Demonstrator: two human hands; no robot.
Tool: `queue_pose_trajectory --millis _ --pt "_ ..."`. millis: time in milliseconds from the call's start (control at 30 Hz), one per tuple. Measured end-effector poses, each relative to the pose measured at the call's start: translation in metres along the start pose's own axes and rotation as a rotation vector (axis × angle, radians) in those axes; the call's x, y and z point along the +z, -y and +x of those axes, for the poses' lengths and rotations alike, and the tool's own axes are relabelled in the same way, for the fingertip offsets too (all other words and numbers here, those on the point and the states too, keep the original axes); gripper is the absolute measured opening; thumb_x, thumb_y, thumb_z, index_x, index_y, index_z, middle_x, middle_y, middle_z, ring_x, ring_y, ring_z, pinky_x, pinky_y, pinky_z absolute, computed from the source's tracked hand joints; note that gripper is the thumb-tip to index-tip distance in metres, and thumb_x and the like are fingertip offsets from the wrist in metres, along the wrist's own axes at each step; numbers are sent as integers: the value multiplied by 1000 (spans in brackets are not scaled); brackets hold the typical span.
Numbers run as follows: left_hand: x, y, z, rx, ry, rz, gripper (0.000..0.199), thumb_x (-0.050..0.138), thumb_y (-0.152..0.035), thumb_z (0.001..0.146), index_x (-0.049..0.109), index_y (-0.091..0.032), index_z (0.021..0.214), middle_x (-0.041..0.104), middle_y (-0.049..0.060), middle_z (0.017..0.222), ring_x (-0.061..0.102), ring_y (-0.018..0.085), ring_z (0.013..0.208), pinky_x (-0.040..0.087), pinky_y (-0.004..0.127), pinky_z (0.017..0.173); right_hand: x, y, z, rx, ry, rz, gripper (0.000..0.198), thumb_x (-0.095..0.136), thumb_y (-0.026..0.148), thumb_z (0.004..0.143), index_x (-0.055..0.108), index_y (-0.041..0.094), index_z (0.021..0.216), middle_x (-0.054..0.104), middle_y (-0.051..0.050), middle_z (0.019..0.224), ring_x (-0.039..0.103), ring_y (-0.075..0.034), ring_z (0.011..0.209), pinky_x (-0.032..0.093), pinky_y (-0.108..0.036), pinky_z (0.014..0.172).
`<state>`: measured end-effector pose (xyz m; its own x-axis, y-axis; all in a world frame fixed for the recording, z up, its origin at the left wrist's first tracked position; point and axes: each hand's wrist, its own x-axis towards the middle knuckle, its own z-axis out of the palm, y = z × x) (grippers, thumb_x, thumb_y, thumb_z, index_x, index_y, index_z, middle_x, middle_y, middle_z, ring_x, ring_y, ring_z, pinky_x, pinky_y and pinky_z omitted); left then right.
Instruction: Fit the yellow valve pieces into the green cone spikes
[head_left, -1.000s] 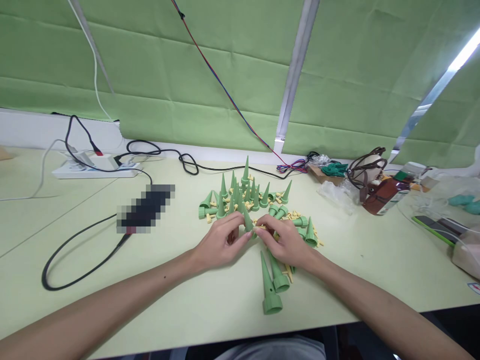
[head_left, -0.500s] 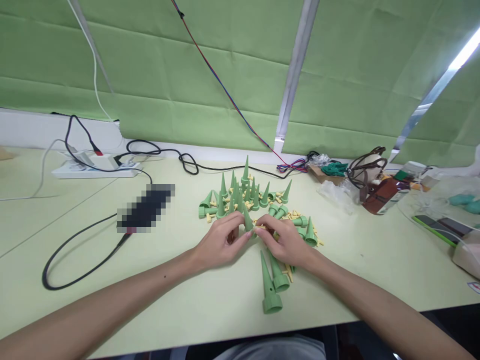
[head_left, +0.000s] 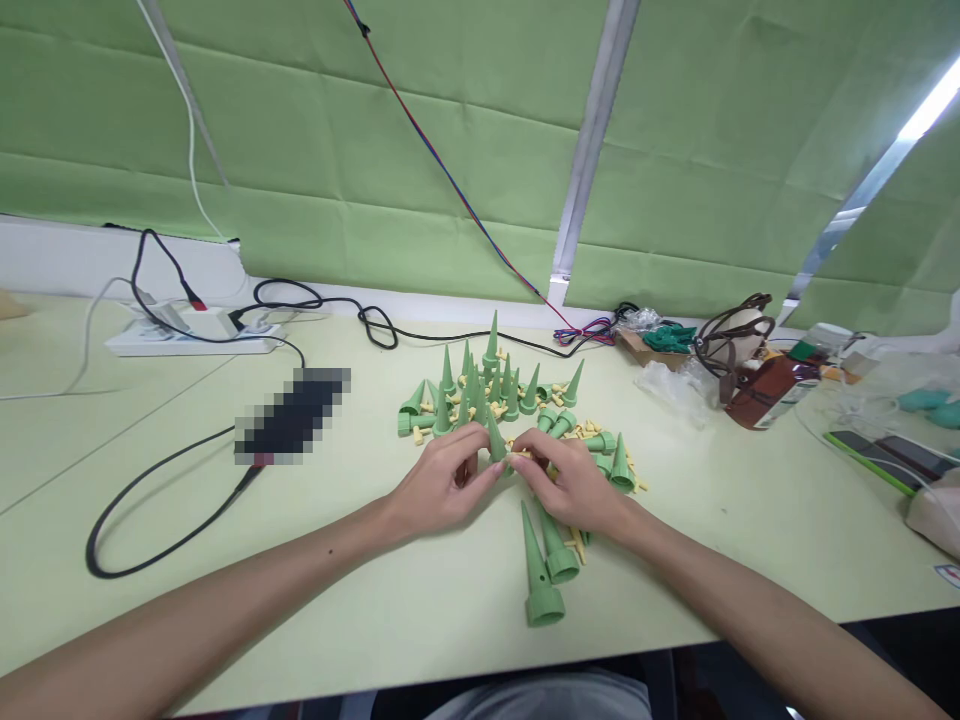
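My left hand (head_left: pixel 442 478) is closed around a green plastic watering spike (head_left: pixel 495 440), which points upward between thumb and fingers. Against the spike's side, my right hand (head_left: pixel 571 478) pinches a small yellow valve (head_left: pixel 517 455), mostly hidden by the fingertips. Just behind the hands, several green spikes (head_left: pixel 530 392) stand upright among yellow valves. Others lie on their sides, among them one spike (head_left: pixel 541 580) near the table's front, with a small hole in its side. Beside my right hand, more spikes and loose yellow valves (head_left: pixel 592 430) are heaped together.
At the left, a blurred black device (head_left: pixel 292 415) lies with a cable attached, near a white power strip (head_left: pixel 195 335). A brown bottle (head_left: pixel 772 390), a plastic bag (head_left: pixel 679 392) and a phone (head_left: pixel 874 460) are on the right. A black cable (head_left: pixel 465 335) runs along the back.
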<state>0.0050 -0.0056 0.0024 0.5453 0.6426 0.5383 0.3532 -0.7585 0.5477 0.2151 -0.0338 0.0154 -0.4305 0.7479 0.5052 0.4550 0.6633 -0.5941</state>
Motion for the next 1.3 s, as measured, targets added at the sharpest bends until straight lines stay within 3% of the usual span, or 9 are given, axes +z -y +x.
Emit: queue_pose_trajectory --millis 600,900,1300 --pt "2 0 -1 56 -105 7 10 62 -25 92 64 -16 87 51 1 77 44 10 58 37 24 50 0 0 0 5 3 -30 17 46 31 102 52 21 89 36 7 59 34 -11 50 30 -24 51" --pt "2 1 -1 74 -141 36 18 62 -23 91 57 -16 75 59 4 85 43 8 55 37 24 50 2 0 -1 23 -3 -2 13 47 31 101 51 21 94 39 7 59 36 -12 50 29 -24 50" --pt "3 1 -2 98 -153 57 28 62 -23 91 50 -16 66 65 9 93 58 12 66 45 25 54 1 1 0 44 7 13 15 46 33 102 50 21 92 37 7 57 34 -11 49 28 -24 50"
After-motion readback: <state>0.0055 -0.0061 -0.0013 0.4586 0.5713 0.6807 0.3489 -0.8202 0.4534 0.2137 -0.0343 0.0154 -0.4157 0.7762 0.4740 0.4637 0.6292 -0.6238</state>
